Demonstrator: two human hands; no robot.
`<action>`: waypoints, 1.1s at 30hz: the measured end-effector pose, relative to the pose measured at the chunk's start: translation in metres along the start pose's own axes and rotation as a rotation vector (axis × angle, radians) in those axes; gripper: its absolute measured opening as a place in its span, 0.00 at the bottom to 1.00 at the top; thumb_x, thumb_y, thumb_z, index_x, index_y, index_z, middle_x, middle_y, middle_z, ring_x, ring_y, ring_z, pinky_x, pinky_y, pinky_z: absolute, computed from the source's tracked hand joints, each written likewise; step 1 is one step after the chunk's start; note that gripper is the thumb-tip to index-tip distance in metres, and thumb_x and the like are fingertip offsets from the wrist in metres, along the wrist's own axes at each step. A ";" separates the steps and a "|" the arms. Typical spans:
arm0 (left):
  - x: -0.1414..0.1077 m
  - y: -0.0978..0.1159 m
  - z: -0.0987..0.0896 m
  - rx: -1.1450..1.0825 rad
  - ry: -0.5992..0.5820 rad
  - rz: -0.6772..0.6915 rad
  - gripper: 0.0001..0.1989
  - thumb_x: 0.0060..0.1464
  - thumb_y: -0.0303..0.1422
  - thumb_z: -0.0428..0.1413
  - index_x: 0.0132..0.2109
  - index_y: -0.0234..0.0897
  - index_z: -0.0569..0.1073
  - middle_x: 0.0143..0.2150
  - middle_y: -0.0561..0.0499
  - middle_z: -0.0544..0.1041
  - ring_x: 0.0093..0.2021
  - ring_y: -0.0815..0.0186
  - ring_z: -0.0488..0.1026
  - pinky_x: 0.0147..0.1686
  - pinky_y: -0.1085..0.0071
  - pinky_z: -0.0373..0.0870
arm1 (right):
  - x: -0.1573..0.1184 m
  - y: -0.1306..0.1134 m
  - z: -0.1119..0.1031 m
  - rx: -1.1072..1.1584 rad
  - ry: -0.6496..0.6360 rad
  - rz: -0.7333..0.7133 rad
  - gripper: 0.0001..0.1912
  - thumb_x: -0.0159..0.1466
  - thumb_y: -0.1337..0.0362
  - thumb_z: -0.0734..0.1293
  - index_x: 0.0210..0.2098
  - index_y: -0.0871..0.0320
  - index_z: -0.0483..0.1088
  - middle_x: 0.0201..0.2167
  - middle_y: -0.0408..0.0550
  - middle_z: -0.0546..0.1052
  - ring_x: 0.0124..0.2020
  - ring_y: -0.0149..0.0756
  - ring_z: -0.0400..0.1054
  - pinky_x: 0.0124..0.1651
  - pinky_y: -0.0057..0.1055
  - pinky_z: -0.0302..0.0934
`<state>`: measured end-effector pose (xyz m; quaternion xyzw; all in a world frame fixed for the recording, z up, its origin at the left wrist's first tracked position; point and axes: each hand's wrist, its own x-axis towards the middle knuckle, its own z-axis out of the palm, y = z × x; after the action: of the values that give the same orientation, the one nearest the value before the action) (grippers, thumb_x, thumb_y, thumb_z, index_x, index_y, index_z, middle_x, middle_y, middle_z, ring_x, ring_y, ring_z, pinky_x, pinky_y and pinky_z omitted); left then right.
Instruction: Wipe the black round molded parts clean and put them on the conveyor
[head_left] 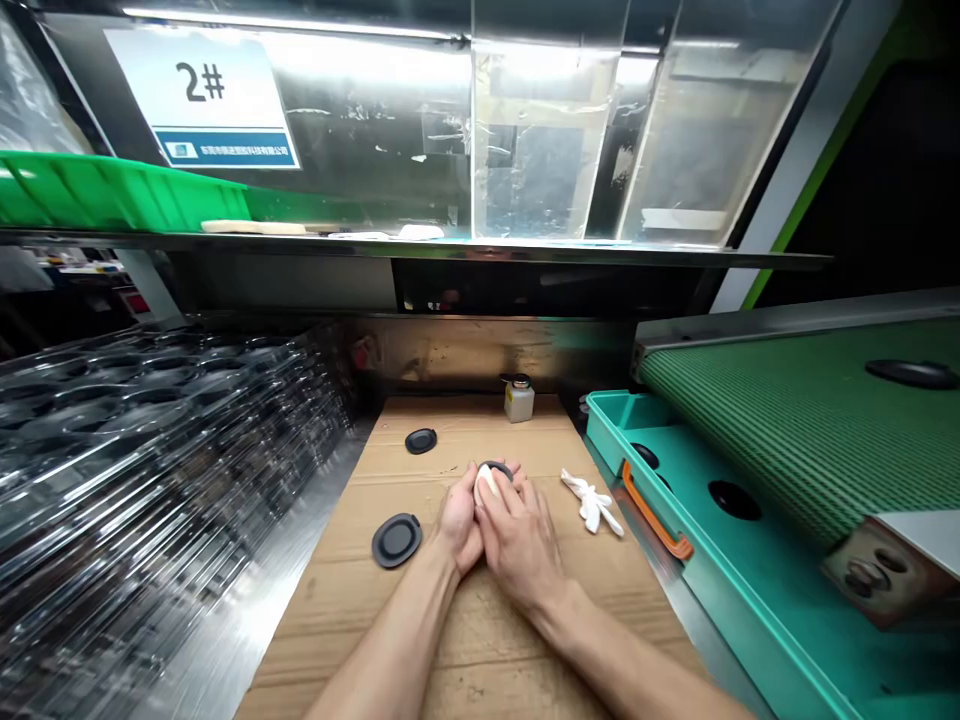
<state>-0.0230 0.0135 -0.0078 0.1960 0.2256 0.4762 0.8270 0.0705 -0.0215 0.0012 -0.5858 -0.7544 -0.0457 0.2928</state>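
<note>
Flattened cardboard [480, 660] tops the bench, with stacked clear plastic trays [150, 440] to the left and a teal tray [637, 440] to the right; the left hand [457, 520] and right hand [517, 540] are together, clamped around a black oval disc [496, 468] and a white pad [486, 485]. Another black disc [396, 541] lies just left of the hands; a third black disc [421, 440] sits farther ahead, near a small white bottle [518, 402]; a crumpled white cloth [591, 502] lies to the right.

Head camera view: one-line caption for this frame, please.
The left hand and right hand clasp a black oval disc and white wad above a cardboard-covered bench.
</note>
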 end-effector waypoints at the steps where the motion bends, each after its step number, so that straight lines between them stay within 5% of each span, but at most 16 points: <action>1: 0.000 0.000 0.000 -0.005 -0.010 -0.002 0.19 0.62 0.41 0.46 0.50 0.32 0.71 0.50 0.39 0.76 0.53 0.57 0.72 0.56 0.57 0.66 | 0.000 0.000 -0.001 -0.011 -0.003 0.019 0.22 0.69 0.59 0.52 0.60 0.51 0.62 0.61 0.47 0.64 0.51 0.47 0.58 0.50 0.43 0.55; 4: 0.000 0.000 0.000 -0.002 -0.029 -0.004 0.19 0.61 0.40 0.47 0.52 0.32 0.71 0.50 0.40 0.76 0.53 0.57 0.72 0.56 0.59 0.66 | 0.001 -0.001 -0.002 -0.026 -0.005 0.107 0.21 0.69 0.60 0.52 0.58 0.49 0.63 0.60 0.46 0.65 0.49 0.46 0.59 0.48 0.43 0.55; 8: 0.001 0.002 -0.001 0.002 0.025 -0.034 0.19 0.62 0.40 0.47 0.50 0.30 0.72 0.49 0.39 0.76 0.51 0.57 0.73 0.55 0.60 0.68 | -0.001 0.000 -0.001 -0.030 -0.030 0.034 0.21 0.69 0.60 0.53 0.60 0.46 0.60 0.64 0.44 0.60 0.52 0.47 0.57 0.50 0.44 0.54; 12: 0.003 0.004 -0.002 0.005 0.038 0.028 0.17 0.62 0.37 0.46 0.49 0.30 0.72 0.47 0.40 0.77 0.50 0.58 0.74 0.53 0.61 0.69 | -0.005 0.000 0.000 -0.046 -0.039 0.146 0.21 0.69 0.60 0.53 0.58 0.49 0.64 0.60 0.49 0.65 0.49 0.47 0.60 0.49 0.44 0.55; 16: 0.002 0.004 -0.002 0.009 0.069 0.011 0.17 0.63 0.37 0.45 0.47 0.29 0.72 0.46 0.38 0.77 0.48 0.58 0.75 0.52 0.60 0.70 | -0.006 0.001 0.002 -0.010 -0.025 -0.013 0.22 0.66 0.61 0.57 0.59 0.47 0.62 0.62 0.47 0.62 0.51 0.47 0.58 0.50 0.44 0.54; 21: 0.005 0.003 -0.003 0.045 0.058 0.046 0.17 0.63 0.36 0.45 0.44 0.28 0.73 0.44 0.38 0.78 0.47 0.58 0.75 0.50 0.59 0.71 | 0.011 0.029 0.003 0.132 0.074 0.127 0.19 0.67 0.61 0.56 0.56 0.54 0.66 0.57 0.51 0.68 0.52 0.44 0.61 0.54 0.41 0.55; 26: 0.009 0.004 -0.005 0.038 0.078 0.041 0.17 0.63 0.36 0.44 0.40 0.27 0.73 0.42 0.37 0.77 0.43 0.58 0.75 0.46 0.58 0.72 | 0.009 0.048 -0.009 0.323 0.027 0.252 0.31 0.57 0.58 0.67 0.59 0.57 0.59 0.50 0.54 0.72 0.49 0.44 0.67 0.49 0.37 0.60; 33: 0.010 0.000 -0.005 0.018 0.097 0.112 0.14 0.62 0.37 0.47 0.46 0.32 0.71 0.41 0.41 0.77 0.43 0.59 0.76 0.45 0.59 0.72 | 0.005 0.047 -0.019 0.593 -0.113 0.190 0.15 0.62 0.57 0.62 0.45 0.53 0.72 0.40 0.45 0.78 0.40 0.36 0.71 0.44 0.31 0.62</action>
<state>-0.0218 0.0230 -0.0137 0.1926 0.2585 0.5285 0.7854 0.1200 -0.0101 0.0065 -0.5444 -0.6917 0.2363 0.4115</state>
